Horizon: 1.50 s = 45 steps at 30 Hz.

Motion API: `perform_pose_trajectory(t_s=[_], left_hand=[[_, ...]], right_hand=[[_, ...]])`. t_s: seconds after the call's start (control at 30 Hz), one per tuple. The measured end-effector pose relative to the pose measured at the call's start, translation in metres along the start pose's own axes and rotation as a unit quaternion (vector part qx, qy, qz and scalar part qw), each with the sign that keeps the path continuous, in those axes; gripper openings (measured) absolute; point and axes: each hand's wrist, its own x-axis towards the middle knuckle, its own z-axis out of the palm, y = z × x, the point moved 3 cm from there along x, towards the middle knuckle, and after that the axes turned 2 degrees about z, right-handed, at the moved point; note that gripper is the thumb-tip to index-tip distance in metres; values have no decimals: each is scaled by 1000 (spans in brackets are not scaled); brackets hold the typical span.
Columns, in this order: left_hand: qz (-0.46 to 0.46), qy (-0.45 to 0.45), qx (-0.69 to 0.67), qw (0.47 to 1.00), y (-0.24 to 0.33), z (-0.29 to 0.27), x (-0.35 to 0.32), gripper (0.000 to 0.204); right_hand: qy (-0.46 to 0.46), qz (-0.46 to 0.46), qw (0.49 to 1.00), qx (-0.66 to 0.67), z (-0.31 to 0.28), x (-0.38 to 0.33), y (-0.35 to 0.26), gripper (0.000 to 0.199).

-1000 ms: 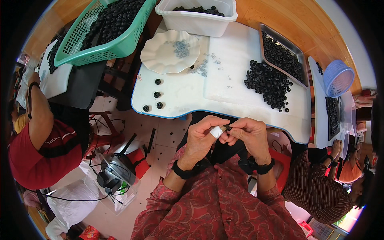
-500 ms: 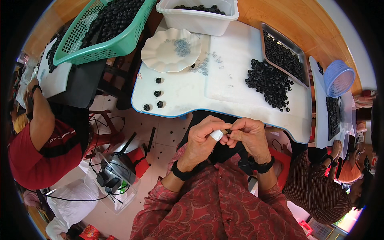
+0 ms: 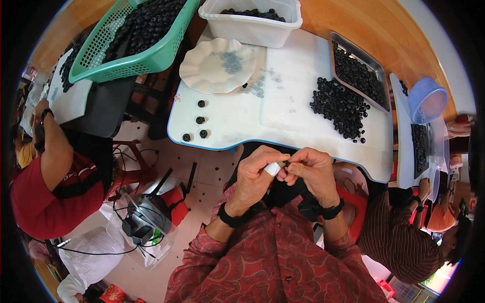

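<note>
Just off the table's front edge, my left hand (image 3: 255, 173) and my right hand (image 3: 316, 172) meet fingertip to fingertip. Both are closed in a pinch around a small black part (image 3: 286, 163), mostly hidden by the fingers. White tape (image 3: 273, 169) wraps a digit of my left hand. On the white table (image 3: 232, 123), several round black pieces (image 3: 200, 120) stand apart at the left. A wavy-rimmed cream plate (image 3: 194, 73) holds tiny springs (image 3: 232, 62), and more springs (image 3: 256, 87) lie beside it. A heap of small black parts (image 3: 339, 108) sits at the right.
Behind stand a white tub (image 3: 247, 28), a green basket (image 3: 141, 66) and a metal tray (image 3: 361, 58), all holding black parts. People in a red shirt (image 3: 50, 197) and a striped shirt (image 3: 399, 237) sit at either side. Cables and a clear box (image 3: 151, 252) are at lower left.
The hands stay together, with only a slight shift of the fingers around the black part. The whole scene sits slightly lower in the picture now.
</note>
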Motion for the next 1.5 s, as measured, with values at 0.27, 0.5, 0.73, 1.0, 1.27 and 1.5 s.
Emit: perform_pose_trajectory(t_s=[0.27, 0.5, 0.73, 1.0, 1.27, 1.5], left_hand=[[-12, 14, 2, 1000, -4, 0, 3, 23], [-35, 13, -37, 999, -6, 0, 1, 24], [-30, 24, 12, 999, -2, -2, 0, 25], [-48, 42, -54, 996, -10, -4, 2, 25], [-96, 71, -97, 988, -19, -7, 6, 24], [-23, 150, 168, 974, -3, -24, 27, 23]], right_hand=[[3, -4, 1000, 8, 2, 5, -1, 6], [-17, 23, 999, 45, -4, 6, 4, 5], [-34, 24, 996, 84, -1, 9, 12, 5], [-26, 40, 997, 67, -2, 14, 10, 9], [2, 3, 999, 33, 4, 14, 2, 15], [57, -8, 998, 23, -6, 14, 6, 16]])
